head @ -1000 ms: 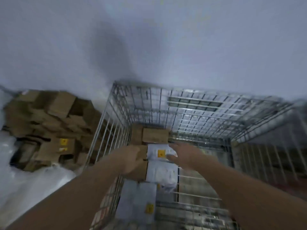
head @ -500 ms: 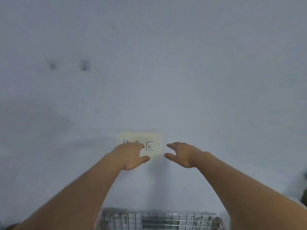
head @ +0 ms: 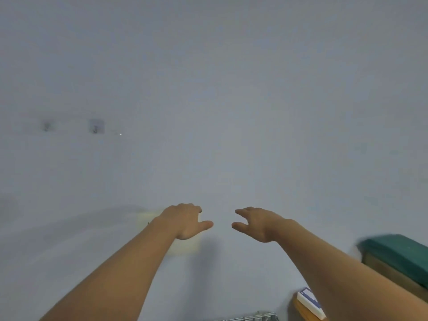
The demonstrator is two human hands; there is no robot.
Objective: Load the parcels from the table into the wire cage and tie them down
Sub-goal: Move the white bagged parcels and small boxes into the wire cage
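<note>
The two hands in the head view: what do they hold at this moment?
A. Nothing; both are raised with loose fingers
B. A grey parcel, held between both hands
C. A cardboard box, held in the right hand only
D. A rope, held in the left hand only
A: the left hand and the right hand are both raised before the pale wall, fingers loose, with only a bare gap between them.

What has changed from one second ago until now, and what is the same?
The view swung up from the cage interior to the wall. Both hands let go of the grey parcel they held; left hand and right hand now hover open and empty. Only a corner of the wire cage shows. Unchanged: both arms reach forward side by side.
</note>
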